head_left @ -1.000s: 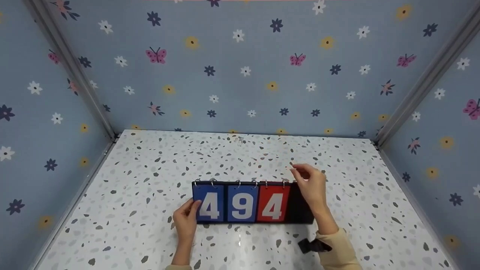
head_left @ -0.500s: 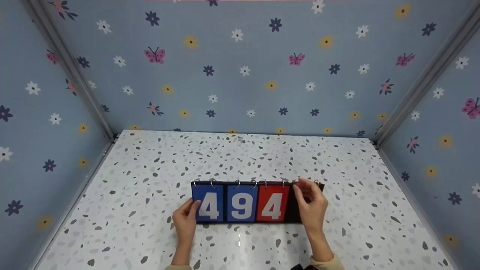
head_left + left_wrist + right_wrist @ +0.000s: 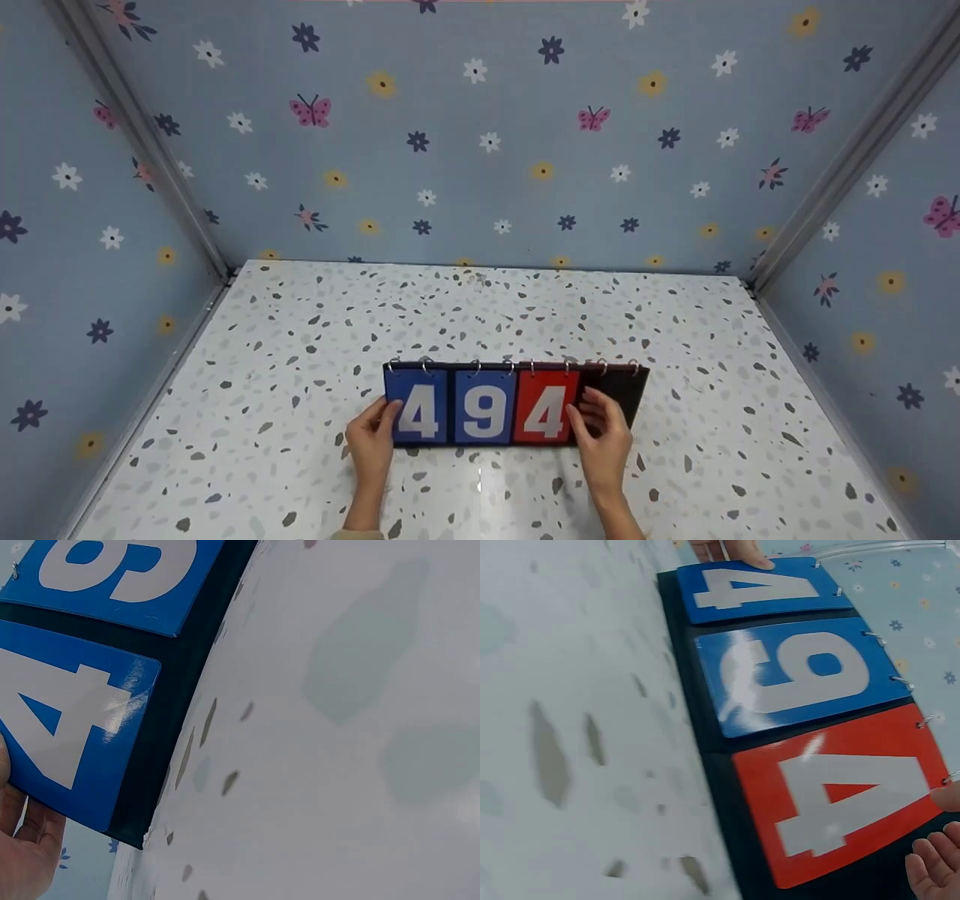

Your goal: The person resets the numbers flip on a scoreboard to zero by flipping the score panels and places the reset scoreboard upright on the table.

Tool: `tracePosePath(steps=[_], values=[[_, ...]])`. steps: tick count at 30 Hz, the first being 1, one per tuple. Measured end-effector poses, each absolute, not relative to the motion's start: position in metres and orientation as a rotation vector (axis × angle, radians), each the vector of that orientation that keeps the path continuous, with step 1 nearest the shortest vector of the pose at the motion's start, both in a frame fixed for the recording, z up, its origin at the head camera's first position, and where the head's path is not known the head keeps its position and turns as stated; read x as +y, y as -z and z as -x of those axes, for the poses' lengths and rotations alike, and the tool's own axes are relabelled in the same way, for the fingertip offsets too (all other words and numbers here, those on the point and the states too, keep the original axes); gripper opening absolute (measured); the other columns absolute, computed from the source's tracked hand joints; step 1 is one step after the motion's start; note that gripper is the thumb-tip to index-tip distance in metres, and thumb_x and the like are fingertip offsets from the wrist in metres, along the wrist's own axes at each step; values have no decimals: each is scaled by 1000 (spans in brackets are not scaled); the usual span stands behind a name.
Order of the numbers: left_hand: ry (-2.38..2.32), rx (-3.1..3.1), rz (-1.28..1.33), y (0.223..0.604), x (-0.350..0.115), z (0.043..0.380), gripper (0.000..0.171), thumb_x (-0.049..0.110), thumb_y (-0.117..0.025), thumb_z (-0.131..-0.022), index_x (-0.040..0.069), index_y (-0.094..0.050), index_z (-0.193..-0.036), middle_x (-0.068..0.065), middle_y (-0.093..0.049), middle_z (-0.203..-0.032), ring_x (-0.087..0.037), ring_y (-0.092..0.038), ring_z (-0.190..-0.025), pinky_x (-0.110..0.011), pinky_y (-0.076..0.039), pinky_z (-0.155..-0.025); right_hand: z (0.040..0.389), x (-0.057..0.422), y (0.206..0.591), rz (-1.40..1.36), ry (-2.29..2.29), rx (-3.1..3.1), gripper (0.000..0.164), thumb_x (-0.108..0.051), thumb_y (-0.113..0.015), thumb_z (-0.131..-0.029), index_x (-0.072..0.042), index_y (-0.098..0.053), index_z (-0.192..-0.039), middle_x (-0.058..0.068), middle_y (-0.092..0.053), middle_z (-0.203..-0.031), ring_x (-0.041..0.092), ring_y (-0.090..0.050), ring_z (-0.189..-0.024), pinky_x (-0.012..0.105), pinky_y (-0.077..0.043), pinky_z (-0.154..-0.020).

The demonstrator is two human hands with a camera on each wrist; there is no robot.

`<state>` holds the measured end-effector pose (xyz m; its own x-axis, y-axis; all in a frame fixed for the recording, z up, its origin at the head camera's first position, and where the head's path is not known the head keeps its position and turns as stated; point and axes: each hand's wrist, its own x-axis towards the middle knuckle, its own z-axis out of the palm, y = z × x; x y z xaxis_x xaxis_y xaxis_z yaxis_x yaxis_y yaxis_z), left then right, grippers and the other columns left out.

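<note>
A black tabletop flip scoreboard [image 3: 628,394] shows a blue 4 card [image 3: 417,412], a blue 9 card [image 3: 485,411] and a red 4 card [image 3: 545,412], hung on metal rings. Its rightmost section is bare black. My left hand [image 3: 370,444] grips the scoreboard's left edge, thumb on the front and fingers behind. My right hand [image 3: 606,439] is over the bare section, its thumb at the right edge of the red card. In the right wrist view, the loosely bent fingers [image 3: 937,855] stand apart from that thumb.
The scoreboard stands on a white speckled tabletop [image 3: 480,315]. Blue panels with flowers and butterflies enclose the back [image 3: 480,150] and both sides, with grey metal posts [image 3: 855,150] at the corners.
My right hand has come down from above the scoreboard's right part, past the rings, and moved left to the red card's edge. The left hand and the displayed cards look unchanged.
</note>
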<state>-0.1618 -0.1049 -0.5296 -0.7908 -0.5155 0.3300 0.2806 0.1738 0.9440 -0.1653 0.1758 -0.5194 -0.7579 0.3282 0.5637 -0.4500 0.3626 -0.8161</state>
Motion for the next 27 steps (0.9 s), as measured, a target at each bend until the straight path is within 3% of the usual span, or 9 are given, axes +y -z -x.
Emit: tracePosePath(steps=[10,19,27], values=[[1680,-1827,-195,531,-105,162,14,-8,-64,-76,-15,-63,-88,-26,-63,-78,-12,-49,-52,-14,-36,-46,163,170,539,-23,-1433,-2016,32,-5,-73,-71,1,-60,-100,12,-61,-90,21,-60,-78,27,-49,-63],[1692,-1841,-219,529,-105,162,15,-7,-64,-76,-14,-63,-90,-25,-63,-79,-13,-52,-55,-14,-38,-48,195,187,611,52,-1418,-2019,28,-21,-77,-68,-17,-61,-91,-4,-60,-81,9,-57,-70,19,-46,-60],[1662,-1841,-217,528,-104,161,12,-7,-64,-77,-13,-64,-87,-24,-63,-76,-14,-47,-50,-14,-34,-45,192,191,590,58,-1527,-2044,23,-25,-77,-68,-13,-60,-77,0,-59,-72,11,-56,-63,18,-45,-56]])
